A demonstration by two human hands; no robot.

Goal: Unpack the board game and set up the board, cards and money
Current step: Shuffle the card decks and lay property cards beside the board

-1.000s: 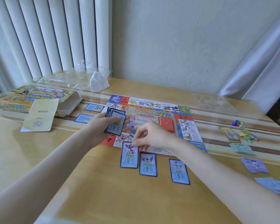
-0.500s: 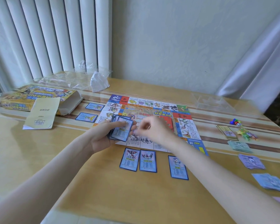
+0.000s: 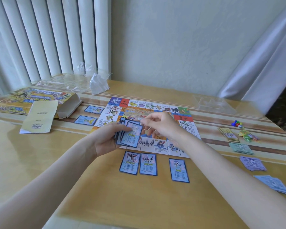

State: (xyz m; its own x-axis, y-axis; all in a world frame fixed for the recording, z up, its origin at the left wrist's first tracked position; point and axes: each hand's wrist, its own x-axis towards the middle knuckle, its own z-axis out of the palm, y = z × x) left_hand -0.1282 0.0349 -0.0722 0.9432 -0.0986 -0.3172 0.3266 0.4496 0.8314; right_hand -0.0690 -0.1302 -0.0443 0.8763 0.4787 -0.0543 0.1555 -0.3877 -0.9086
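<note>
The left hand [image 3: 106, 139] grips a fanned stack of blue property cards [image 3: 128, 134] over the near edge of the game board [image 3: 157, 106]. The right hand [image 3: 162, 125], just right of the fan, has its fingers curled at the top card's corner; whether it pinches the card cannot be told. Three cards [image 3: 148, 164] lie just below the hands. Money piles [image 3: 252, 162] sit far right, the nearest cut off by the frame.

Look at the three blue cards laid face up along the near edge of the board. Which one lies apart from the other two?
The right-hand card: a clear gap separates it from the middle card, which lies close beside the left card.
</note>
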